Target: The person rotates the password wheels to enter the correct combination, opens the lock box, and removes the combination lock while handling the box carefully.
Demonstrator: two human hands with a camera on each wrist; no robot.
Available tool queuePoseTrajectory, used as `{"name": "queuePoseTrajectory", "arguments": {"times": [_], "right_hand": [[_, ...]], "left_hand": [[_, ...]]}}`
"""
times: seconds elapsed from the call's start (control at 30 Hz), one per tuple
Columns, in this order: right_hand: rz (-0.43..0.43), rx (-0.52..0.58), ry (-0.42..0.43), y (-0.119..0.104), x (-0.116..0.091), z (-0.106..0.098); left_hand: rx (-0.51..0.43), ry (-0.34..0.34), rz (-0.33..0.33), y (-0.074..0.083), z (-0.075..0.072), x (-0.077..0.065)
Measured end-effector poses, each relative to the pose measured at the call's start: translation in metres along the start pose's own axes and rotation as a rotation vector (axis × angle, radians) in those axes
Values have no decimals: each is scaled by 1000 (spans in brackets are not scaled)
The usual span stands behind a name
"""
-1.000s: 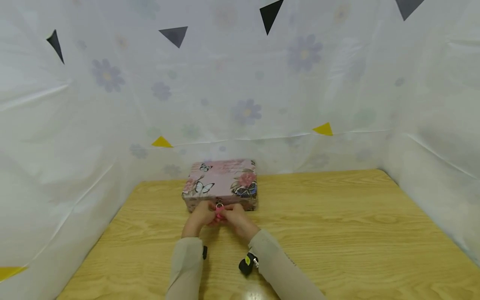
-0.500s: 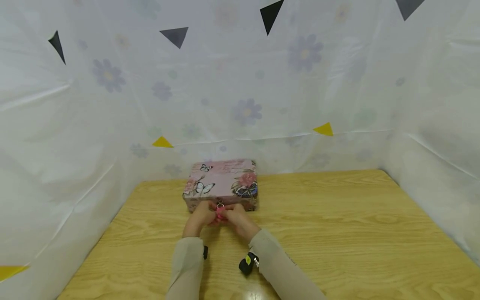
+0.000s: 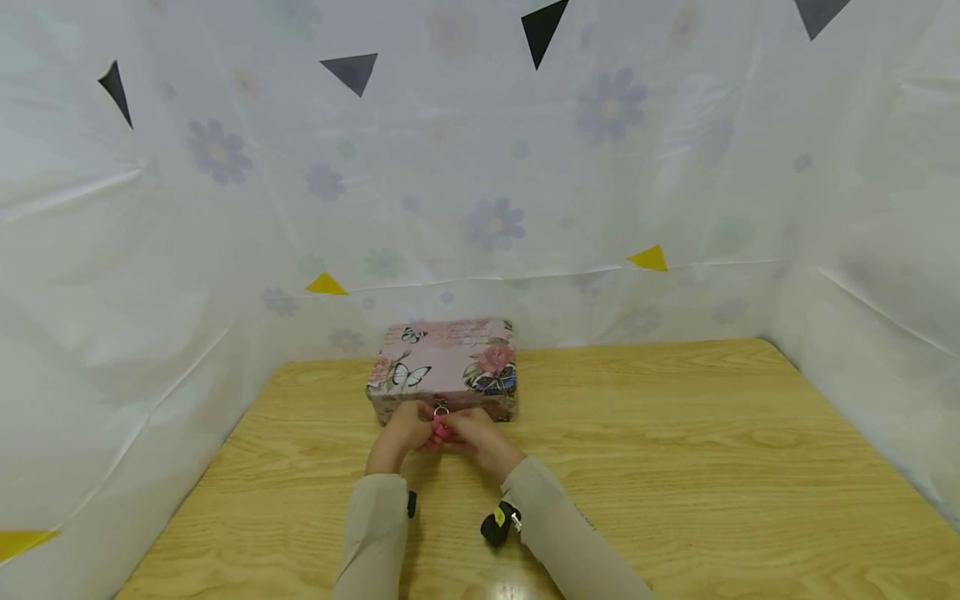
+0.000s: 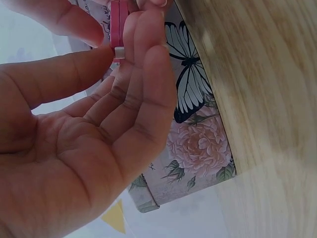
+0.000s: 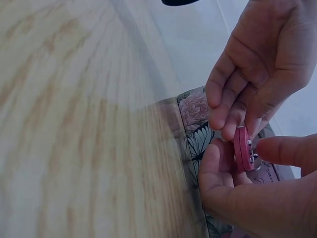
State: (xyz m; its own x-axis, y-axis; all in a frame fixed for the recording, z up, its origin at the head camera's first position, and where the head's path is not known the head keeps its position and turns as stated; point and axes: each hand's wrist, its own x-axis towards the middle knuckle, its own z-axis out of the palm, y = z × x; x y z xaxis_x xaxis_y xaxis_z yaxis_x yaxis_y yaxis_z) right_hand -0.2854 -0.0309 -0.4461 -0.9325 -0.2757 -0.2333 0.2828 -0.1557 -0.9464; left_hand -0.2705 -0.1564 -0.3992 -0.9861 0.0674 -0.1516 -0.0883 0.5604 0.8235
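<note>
Your left hand (image 3: 403, 429) and right hand (image 3: 482, 442) still grip the pink padlock (image 5: 241, 148) before the closed box (image 3: 450, 367), your right thumb (image 5: 281, 149) slightly eased aside, so more of the padlock's face shows.

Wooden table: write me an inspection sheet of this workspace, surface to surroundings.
Surface: wood-grain table.
Job's things: pink padlock with metal shackle, at the front of a lidded butterfly-and-rose box; lid down; whether the padlock is locked, cannot tell.
Clutter: nothing seen.
Grippers: bare left hand and right hand, both holding the padlock.
Cables: nothing seen.
Surroundings: flower-patterned white sheeting with dark triangles and yellow triangles.
</note>
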Motion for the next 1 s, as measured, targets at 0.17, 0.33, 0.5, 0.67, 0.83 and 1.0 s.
{"name": "queuePoseTrajectory", "arguments": {"times": [0.17,0.33,0.5,0.67,0.83,1.0], "right_hand": [[-2,-5,-8,2,1,0],[-10,16,-1,3,2,1],[-6,40,7,2,2,3],[-20,53,10,2,2,3],[-37,50,0,2,2,2],[-29,78,5,3,3,1]], "left_hand": [[-15,-6,-17,0,0,0],[-35,-10,-28,0,-1,1],[-37,-8,-24,0,-1,2],[-22,-4,-11,-1,-1,2],[-18,-5,-11,0,0,2],[-3,-1,1,0,1,2]]}}
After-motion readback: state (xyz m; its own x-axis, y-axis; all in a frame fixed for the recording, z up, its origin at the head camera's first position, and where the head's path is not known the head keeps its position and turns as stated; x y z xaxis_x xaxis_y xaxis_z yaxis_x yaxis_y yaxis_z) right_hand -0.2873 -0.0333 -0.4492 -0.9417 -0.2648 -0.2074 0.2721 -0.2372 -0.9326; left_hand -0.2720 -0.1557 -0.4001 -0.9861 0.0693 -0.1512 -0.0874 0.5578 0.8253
